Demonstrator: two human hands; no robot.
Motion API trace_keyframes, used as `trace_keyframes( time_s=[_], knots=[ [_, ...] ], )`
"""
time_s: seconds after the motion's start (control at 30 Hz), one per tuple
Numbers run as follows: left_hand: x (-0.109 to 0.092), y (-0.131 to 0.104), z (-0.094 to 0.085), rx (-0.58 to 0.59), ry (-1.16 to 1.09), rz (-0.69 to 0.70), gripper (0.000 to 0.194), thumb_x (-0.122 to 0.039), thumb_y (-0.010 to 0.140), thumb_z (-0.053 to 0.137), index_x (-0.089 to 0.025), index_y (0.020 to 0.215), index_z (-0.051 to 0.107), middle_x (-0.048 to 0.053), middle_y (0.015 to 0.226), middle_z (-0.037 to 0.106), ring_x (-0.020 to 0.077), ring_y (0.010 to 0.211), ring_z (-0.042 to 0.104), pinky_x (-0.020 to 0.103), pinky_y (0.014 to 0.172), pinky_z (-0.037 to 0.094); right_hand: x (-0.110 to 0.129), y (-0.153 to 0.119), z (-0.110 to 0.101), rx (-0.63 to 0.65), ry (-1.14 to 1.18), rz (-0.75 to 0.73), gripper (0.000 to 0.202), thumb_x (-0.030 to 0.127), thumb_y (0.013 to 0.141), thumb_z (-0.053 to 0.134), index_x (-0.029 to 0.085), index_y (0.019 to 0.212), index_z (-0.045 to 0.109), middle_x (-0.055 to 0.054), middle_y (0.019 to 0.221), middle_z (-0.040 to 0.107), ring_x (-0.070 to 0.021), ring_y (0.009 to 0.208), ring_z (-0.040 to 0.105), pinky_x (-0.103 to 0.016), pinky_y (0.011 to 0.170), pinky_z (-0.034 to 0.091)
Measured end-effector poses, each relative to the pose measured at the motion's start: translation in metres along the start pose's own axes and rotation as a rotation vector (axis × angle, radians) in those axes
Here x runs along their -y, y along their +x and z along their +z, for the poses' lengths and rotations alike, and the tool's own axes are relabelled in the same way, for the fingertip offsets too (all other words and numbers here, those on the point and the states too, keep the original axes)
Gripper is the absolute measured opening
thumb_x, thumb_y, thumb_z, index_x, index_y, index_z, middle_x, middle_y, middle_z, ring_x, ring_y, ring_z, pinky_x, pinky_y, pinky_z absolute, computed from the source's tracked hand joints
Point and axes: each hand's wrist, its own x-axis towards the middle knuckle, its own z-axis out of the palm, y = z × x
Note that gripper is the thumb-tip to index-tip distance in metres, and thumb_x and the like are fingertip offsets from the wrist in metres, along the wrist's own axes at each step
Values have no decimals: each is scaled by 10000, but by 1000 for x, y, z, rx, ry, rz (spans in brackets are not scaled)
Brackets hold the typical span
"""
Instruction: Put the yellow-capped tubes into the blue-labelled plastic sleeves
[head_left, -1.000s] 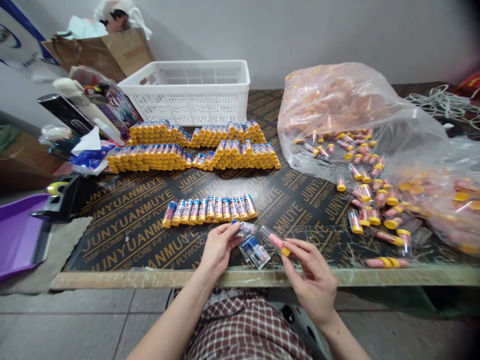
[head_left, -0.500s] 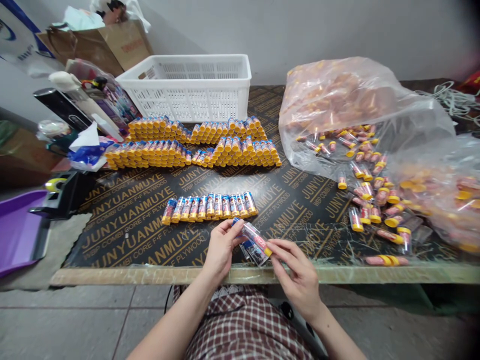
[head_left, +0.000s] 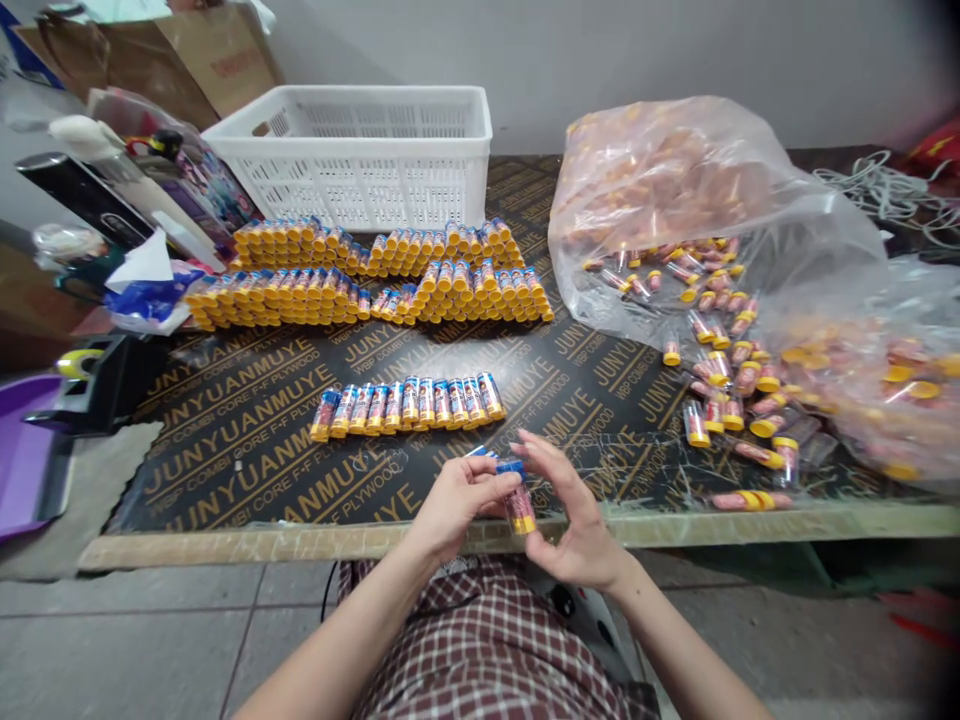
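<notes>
Both hands meet at the near table [head_left: 315, 545] edge: left hand [head_left: 457, 500] and right hand [head_left: 574, 525] each hold a clamped grip on 1 small clear yellow-capped tube [head_left: 519, 508], upright between them. Beyond lies a row of labelled tubes [head_left: 409, 402], then stacked tubes [head_left: 367, 280], a white plastic basket [head_left: 360, 155].

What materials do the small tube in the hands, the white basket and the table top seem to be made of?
Tube: clear glossy plastic, probably; the pink contents show through, and it has a yellow cap. White basket: moulded plastic, with perforated lattice walls. Table top: film-faced plywood, dark and smooth; its print reads "WBP COMBI CORE F/F PLYWOOD".
</notes>
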Motion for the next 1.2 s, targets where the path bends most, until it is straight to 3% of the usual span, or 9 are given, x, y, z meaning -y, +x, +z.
trace_keyframes(
  time_s=[0.13, 0.4, 0.5, 0.6, 0.73, 0.9, 1.03, 1.1, 1.2],
  knots=[
    [0, 1, 2, -7, -3, -15, 347, -339, 552, 824, -98, 761, 688, 4, 652, 630, 93, 572, 564, 229, 592, 448, -3, -2, 2, 20, 80, 12, 873, 54, 612, 504, 252, 1426, 259, -80, 1379, 429, -275, 1260, 445, -470, 1052, 406],
    [2, 0, 6, -39, -22, -5, 374, -352, 549, 818, -93, 775, 671, 14, 664, 639, 89, 566, 561, 225, 585, 451, -3, -3, 5, -19, 132, 40, 887, 35, 610, 514, 272, 1422, 248, -74, 1384, 417, -273, 1267, 440, -451, 1047, 416],
    [-7, 11, 3, -60, 76, 71, 361, -372, 571, 796, -105, 757, 639, 17, 651, 644, 102, 558, 570, 231, 577, 450, 0, 2, 0, -23, 114, 45, 882, 55, 652, 542, 281, 1435, 205, -73, 1447, 328, -277, 1305, 388, -455, 1061, 396],
    [-33, 34, -2, -199, 340, 288, 401, -388, 583, 780, -137, 834, 593, -13, 581, 621, 127, 526, 573, 240, 550, 437, 0, 6, -8, -64, 71, 72, 868, 121, 714, 575, 280, 1451, 146, -71, 1513, 194, -287, 1342, 323, -480, 1081, 357],
    [-71, 68, -8, -442, 929, 539, 448, -409, 629, 746, -177, 968, 567, -45, 524, 570, 169, 549, 582, 254, 560, 402, -5, 5, -22, -115, -13, 120, 778, 167, 775, 562, 288, 1444, 183, -70, 1502, 219, -276, 1346, 314, -493, 1083, 337],
    [-82, 92, -12, -473, 1400, 491, 372, -473, 701, 666, -205, 951, 596, 12, 602, 625, 223, 675, 621, 264, 591, 375, -11, -2, -40, -112, -217, 183, 608, 232, 805, 579, 301, 1366, 356, -66, 1487, 247, -266, 1356, 303, -470, 1089, 317],
    [-82, 96, -13, -452, 1578, 433, 446, -587, 749, 549, -206, 976, 599, 46, 631, 645, 265, 722, 631, 271, 572, 355, -35, -6, -75, -128, -458, 278, 618, 407, 783, 632, 289, 1348, 410, -87, 1486, 255, -284, 1355, 298, -469, 1081, 303],
    [-87, 91, -11, -470, 1627, 414, 509, -642, 756, 489, -201, 982, 603, 52, 627, 642, 279, 719, 631, 271, 554, 344, -58, -7, -109, -166, -670, 390, 676, 513, 754, 636, 277, 1351, 425, -100, 1489, 255, -307, 1371, 249, -500, 1092, 245],
    [-90, 72, -1, -507, 1569, 509, 521, -659, 773, 438, -203, 955, 614, 27, 603, 622, 243, 639, 614, 263, 546, 344, -94, -6, -173, -294, -988, 676, 675, 601, 770, 564, 286, 1352, 434, -100, 1498, 239, -317, 1377, 217, -514, 1085, 214]
  ],
)
